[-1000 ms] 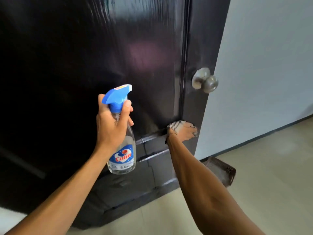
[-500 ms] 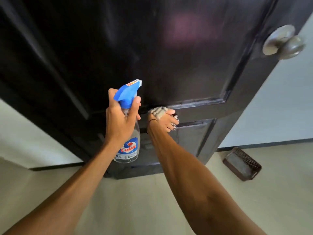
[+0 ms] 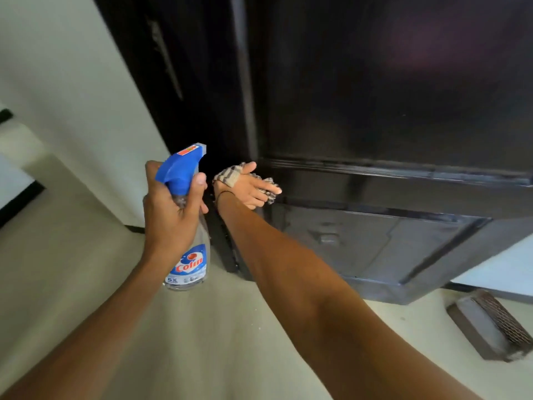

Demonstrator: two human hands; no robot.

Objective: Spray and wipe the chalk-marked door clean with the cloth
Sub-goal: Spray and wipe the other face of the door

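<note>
Against the lower left corner of the glossy black panelled wooden door (image 3: 375,96), the right hand (image 3: 250,186) presses a striped beige-and-brown cloth (image 3: 227,176) flat to the cross rail between the tall upper panel and the shorter lower one; its fingers lie straight and close together, the thumb raised, with the cloth showing above the hand and past the fingertips. A thin dark band circles that wrist. Just beside it, nearer the camera and clear of the door, the left hand (image 3: 170,206) grips the neck of one clear plastic spray bottle (image 3: 189,255) with a blue trigger head, fingers curled round it and the forefinger lying over the trigger; the bottle hangs upright with its nozzle facing the door. Its blue-and-white label reads "Colin" in red letters, with "5X" below; a small red-and-yellow sticker sits on top of the head, too small to read. No chalk marks can be made out on the dark, blurred surface. One brown mesh-sided object (image 3: 490,324) lies on the pale floor (image 3: 202,342) at the lower right, well apart from both hands.
</note>
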